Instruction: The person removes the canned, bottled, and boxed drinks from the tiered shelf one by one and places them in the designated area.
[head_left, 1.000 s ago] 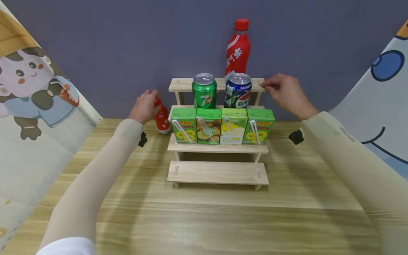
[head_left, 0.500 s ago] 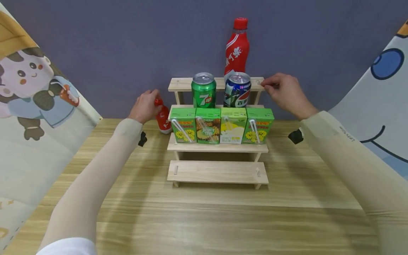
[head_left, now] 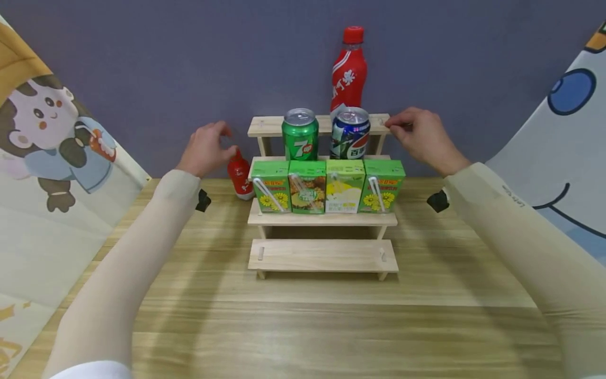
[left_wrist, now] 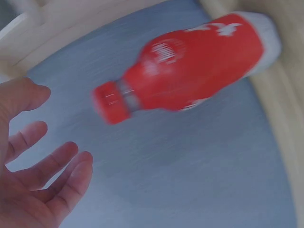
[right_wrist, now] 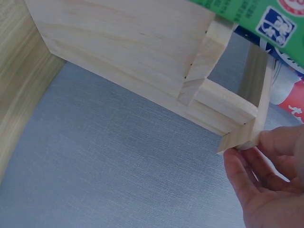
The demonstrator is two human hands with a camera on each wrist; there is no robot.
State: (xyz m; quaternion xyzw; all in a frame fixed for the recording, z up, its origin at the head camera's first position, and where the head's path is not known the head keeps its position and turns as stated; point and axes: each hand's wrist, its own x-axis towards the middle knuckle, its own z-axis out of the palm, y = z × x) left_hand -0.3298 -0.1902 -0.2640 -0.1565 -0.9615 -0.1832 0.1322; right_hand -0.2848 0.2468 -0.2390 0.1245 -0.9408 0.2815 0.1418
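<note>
A red bottle with a white base stands on the table at the left side of a stepped wooden rack. Just off its cap is my left hand; the left wrist view shows the fingers spread, with a gap between them and the bottle. At the rack's right end, my right hand pinches the top shelf's tip between thumb and fingers, as the right wrist view shows at the shelf end. Another red bottle stands upright on that top shelf.
A green 7up can and a blue Pepsi can stand one tier lower. Several juice boxes with straws line the tier below. Cartoon-printed panels flank the wooden table, with a grey wall behind.
My left hand has let go of the small bottle's cap and drawn back up and left, its fingers opening. The right hand keeps its pinch on the shelf end. The head view shifts slightly.
</note>
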